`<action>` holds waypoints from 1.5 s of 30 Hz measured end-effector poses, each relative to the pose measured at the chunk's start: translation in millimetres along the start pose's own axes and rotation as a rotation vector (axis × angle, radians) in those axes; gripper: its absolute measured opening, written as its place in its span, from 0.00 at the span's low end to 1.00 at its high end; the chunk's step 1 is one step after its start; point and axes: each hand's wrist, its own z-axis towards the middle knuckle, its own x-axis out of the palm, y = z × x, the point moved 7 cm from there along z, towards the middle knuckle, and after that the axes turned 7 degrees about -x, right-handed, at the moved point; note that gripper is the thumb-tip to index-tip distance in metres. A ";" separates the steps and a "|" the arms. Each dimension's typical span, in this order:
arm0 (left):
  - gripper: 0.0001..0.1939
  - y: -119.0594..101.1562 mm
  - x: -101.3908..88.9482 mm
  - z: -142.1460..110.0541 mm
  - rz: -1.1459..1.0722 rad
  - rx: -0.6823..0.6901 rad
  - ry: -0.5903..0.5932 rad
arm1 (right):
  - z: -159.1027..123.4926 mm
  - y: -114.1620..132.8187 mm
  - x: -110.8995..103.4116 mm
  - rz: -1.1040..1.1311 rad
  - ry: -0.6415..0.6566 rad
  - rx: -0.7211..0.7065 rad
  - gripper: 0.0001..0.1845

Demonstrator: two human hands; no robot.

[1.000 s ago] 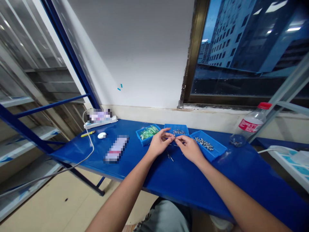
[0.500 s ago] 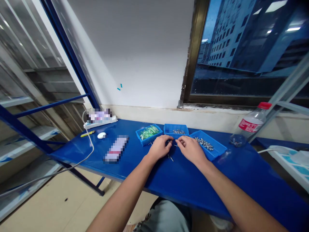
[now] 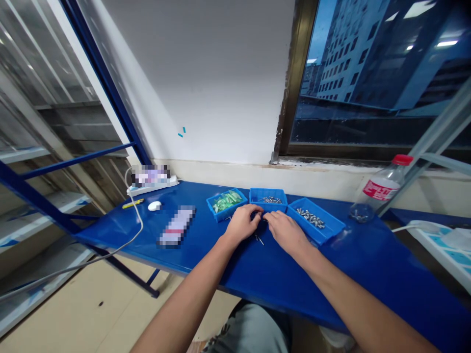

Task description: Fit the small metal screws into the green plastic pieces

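Biggest thing here is the blue counter [image 3: 275, 287], glossy enough to catch some light, with three trays grouped toward the wall side. The right tray [image 3: 333, 226] is the largest: bright blue, rectangular, sitting at an angle. The green-filled tray [image 3: 228, 214] is a smaller blue one on the left, also turned a bit, and the middle tray [image 3: 267, 192] sits between them, pretty much square to the wall.

Right in front of those are two bare hands. The left hand [image 3: 243, 223] has its fingers curled over toward the thumb, and the right hand [image 3: 285, 230] has its fingers bunched and pointing in at the left one. Tips are really near each other, just in front of the middle tray. Can't tell if either is pinching anything, the gap's too dark and tiny.

As for the parts, the green pieces [image 3: 227, 201] are pale, shiny and kinda see-through, heaped up. The stubby metal parts [image 3: 311, 218] in the right tray are silver with dark patches, loosely piled. The middle tray's metal bits [image 3: 272, 200] look thinner and shinier. Smallest are a couple of slim silver pins [image 3: 259, 239], lying loose on the counter between the wrists.
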 end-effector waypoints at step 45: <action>0.21 16.8 3.4 6.0 -0.857 -0.204 -0.015 | -2.2 -33.9 -12.7 0.871 -0.398 0.313 0.16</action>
